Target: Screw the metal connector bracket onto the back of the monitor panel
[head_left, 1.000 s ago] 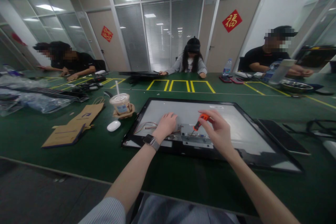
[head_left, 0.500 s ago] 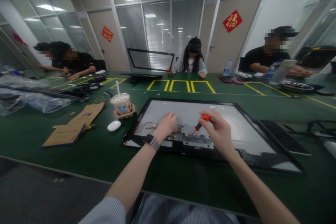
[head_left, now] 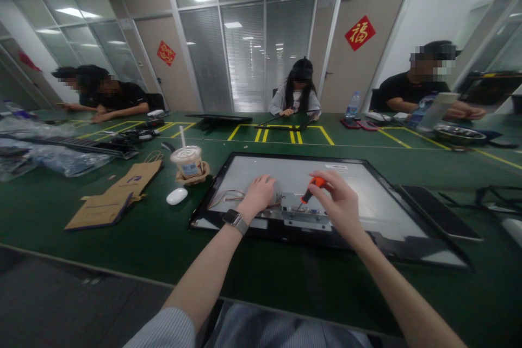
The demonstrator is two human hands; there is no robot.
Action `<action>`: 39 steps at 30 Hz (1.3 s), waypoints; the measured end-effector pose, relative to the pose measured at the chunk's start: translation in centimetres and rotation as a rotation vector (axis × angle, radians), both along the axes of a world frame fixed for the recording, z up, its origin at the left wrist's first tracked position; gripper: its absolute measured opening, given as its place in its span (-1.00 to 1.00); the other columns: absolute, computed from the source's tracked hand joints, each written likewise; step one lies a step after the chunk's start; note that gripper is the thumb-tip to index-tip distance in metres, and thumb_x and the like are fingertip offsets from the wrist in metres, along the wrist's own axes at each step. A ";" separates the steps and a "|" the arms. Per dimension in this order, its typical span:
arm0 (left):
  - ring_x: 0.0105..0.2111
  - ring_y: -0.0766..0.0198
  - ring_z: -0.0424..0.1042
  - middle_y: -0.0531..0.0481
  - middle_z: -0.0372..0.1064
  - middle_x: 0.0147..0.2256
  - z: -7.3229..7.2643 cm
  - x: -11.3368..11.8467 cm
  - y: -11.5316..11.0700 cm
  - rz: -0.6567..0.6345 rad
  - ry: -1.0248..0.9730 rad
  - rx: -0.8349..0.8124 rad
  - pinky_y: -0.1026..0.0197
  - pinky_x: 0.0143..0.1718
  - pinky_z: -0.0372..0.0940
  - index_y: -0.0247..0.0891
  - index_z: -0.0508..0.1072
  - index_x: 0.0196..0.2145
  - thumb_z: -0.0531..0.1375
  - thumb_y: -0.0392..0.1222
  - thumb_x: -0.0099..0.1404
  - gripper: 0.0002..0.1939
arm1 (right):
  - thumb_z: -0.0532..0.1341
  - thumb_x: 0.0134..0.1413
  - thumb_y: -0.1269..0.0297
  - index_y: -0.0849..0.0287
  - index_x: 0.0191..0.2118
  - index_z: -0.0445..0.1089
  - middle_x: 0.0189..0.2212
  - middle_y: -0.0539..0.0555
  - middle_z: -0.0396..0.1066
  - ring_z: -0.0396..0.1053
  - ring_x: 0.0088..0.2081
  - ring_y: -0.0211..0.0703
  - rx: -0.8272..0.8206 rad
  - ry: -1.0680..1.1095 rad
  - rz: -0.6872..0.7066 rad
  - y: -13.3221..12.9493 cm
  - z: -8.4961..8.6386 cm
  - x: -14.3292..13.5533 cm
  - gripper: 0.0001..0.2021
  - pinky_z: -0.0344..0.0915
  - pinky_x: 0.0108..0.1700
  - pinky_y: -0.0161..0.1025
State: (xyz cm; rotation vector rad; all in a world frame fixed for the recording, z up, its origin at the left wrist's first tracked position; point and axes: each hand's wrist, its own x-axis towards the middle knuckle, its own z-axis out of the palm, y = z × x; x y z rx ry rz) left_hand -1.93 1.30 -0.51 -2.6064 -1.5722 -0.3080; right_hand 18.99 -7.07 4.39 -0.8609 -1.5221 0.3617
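Observation:
A black-framed display panel (head_left: 379,196) lies on the green table with its pale grey back upward. Near its front edge sits a metal bracket (head_left: 304,219) with a row of small parts. My right hand (head_left: 340,198) grips a red-and-black screwdriver (head_left: 316,185), tilted, its tip down at the bracket. Flat on the panel left of the bracket rests my left hand (head_left: 261,193), fingers stretched out; what lies under it is hidden. Thin wires (head_left: 228,196) run out beside that hand, and a watch is on the left wrist.
Left of the panel are a drink cup (head_left: 188,160) in a cardboard holder, a white mouse (head_left: 176,196) and a brown paper bag (head_left: 134,179). A dark flat slab (head_left: 438,212) lies at the right. Across the table a person (head_left: 299,89) handles a thin black frame (head_left: 281,126).
The person opposite has lowered the black frame from upright to the table. My hands have hardly moved; the screwdriver still points at the bracket.

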 end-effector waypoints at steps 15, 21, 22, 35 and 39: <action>0.17 0.06 0.36 -0.27 0.30 0.22 0.0 0.1 0.1 0.014 0.011 -0.014 0.05 0.23 0.22 -0.33 0.34 0.21 -0.03 -0.32 0.50 -0.61 | 0.32 0.19 0.26 0.01 -0.09 0.57 -0.28 0.05 0.43 0.46 -0.25 -0.12 -0.030 0.053 0.090 0.0 -0.2 -0.1 -0.82 0.52 -0.21 -0.15; 0.15 0.07 0.38 -0.26 0.31 0.21 0.1 0.2 0.1 0.021 0.009 -0.011 0.06 0.21 0.24 -0.32 0.35 0.20 -0.04 -0.32 0.50 -0.61 | 0.36 0.14 0.25 -0.01 -0.16 0.58 -0.27 0.03 0.42 0.46 -0.24 -0.13 -0.038 0.112 0.123 -0.1 0.0 -0.2 -0.86 0.52 -0.20 -0.16; 0.15 0.07 0.38 -0.26 0.31 0.21 0.1 0.2 0.1 0.021 0.010 -0.010 0.07 0.21 0.24 -0.32 0.36 0.19 -0.04 -0.32 0.50 -0.61 | 0.36 0.15 0.24 0.00 -0.16 0.58 -0.27 0.04 0.43 0.47 -0.24 -0.13 -0.048 0.122 0.124 -0.1 0.0 -0.2 -0.87 0.52 -0.20 -0.16; 0.17 0.08 0.37 -0.27 0.30 0.22 0.3 0.2 -0.2 0.028 -0.005 -0.015 0.08 0.24 0.22 -0.34 0.36 0.19 -0.02 -0.31 0.51 -0.62 | 0.32 0.21 0.12 0.03 -0.16 0.55 -0.22 0.06 0.53 0.51 -0.16 -0.08 -0.205 0.220 0.310 0.4 -0.4 0.1 -0.84 0.46 -0.09 -0.11; 0.18 0.06 0.35 -0.27 0.30 0.23 0.2 0.1 -0.1 0.001 0.002 -0.012 0.05 0.24 0.22 -0.35 0.35 0.21 -0.03 -0.32 0.50 -0.61 | 0.28 0.27 0.10 0.00 -0.07 0.55 -0.24 0.04 0.55 0.51 -0.16 -0.08 -0.226 0.229 0.274 0.7 -0.7 0.5 -0.80 0.44 -0.06 -0.09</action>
